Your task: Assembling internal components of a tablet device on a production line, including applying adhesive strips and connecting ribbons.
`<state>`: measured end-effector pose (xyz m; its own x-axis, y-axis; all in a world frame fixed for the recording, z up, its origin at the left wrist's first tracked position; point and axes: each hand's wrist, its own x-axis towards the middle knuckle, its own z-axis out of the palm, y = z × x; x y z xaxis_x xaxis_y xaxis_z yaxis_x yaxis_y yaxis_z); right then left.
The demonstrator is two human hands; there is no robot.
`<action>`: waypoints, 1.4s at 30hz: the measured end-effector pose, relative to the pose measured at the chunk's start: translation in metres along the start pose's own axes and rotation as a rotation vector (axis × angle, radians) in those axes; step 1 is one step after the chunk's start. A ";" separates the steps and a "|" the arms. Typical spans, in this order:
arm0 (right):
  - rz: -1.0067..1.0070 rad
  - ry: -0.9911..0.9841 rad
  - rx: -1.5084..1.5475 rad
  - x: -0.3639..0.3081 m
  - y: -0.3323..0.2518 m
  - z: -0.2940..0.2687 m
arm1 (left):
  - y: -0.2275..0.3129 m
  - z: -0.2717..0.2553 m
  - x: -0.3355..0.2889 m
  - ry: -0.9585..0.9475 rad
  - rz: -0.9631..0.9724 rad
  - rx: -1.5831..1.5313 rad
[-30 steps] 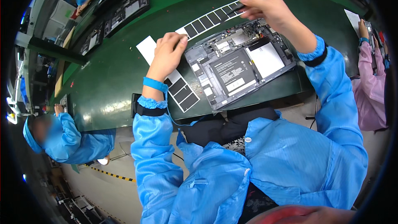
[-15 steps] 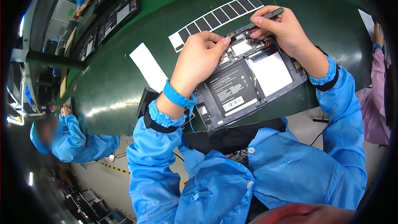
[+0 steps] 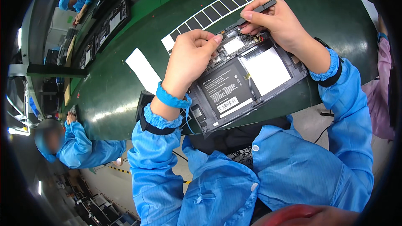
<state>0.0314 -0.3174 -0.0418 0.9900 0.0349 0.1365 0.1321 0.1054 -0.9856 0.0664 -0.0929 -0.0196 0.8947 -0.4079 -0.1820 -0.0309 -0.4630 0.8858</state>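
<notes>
An opened tablet-like device (image 3: 248, 100) lies tilted on the bench before me, its inside facing up. It shows a black battery (image 3: 222, 84) with a printed label, a white panel (image 3: 266, 71) beside it, and a circuit board (image 3: 233, 46) along the far side. My right hand (image 3: 282, 25) grips black tweezers (image 3: 264, 6) over the board's far edge; their tips are hidden by the hand. My left hand (image 3: 188, 56), a blue strap (image 3: 171, 97) round its wrist, pinches thumb and fingers together at the board's far left. What sits in that pinch is too small to make out.
Beyond the device lies a white strip with several black rectangles (image 3: 211, 14). A blank white sheet (image 3: 143, 69) is to the left on the green bench (image 3: 104, 96). More opened devices (image 3: 111, 23) stand far left. Co-workers (image 3: 79, 142) sit left, far left and right.
The view has shifted slightly, so the device and both hands appear a little further left. The tweezers stay in my right hand; the left keeps its pinch.
</notes>
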 end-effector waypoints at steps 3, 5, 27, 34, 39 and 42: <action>0.017 0.020 -0.024 0.001 0.001 -0.001 | -0.002 0.001 0.004 -0.027 0.008 -0.066; 0.042 0.029 -0.062 0.000 -0.003 0.001 | 0.001 0.001 0.005 -0.006 -0.021 -0.015; -0.038 0.049 -0.191 -0.001 0.001 0.008 | 0.019 0.003 0.015 0.033 -0.112 0.222; -0.047 0.039 -0.213 -0.001 0.003 0.009 | 0.025 -0.001 0.022 0.011 -0.088 0.397; -0.054 0.030 -0.242 -0.002 0.001 0.007 | 0.022 -0.004 0.029 -0.012 -0.077 0.483; -0.275 0.241 -0.095 -0.004 0.002 0.012 | 0.028 -0.010 0.032 -0.088 -0.156 0.531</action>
<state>0.0272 -0.3050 -0.0430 0.8984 -0.2181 0.3813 0.3877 -0.0143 -0.9217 0.0980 -0.1113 0.0036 0.8669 -0.3563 -0.3487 -0.1415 -0.8465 0.5132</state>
